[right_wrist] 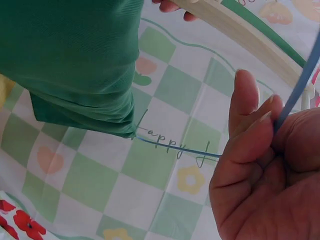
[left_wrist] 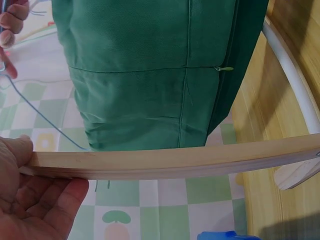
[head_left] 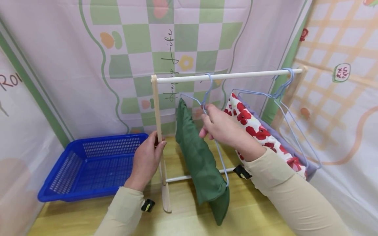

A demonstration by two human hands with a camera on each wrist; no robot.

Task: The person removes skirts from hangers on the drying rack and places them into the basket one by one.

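Note:
My right hand pinches the blue wire hanger just below its hook, which loops over the white rail of the clothes rack. Folded over that hanger is a dark green garment; seams and a small pull or tag show on it in the left wrist view. In the right wrist view, curled fingers and thumb meet around the blue wire. My left hand grips the rack's left wooden post, thumb on one side and fingers on the other.
A blue plastic basket stands left of the rack on the wooden table. At the rail's right end, more blue hangers carry a red-flowered white cloth and a purple cloth. Patterned curtains surround the table.

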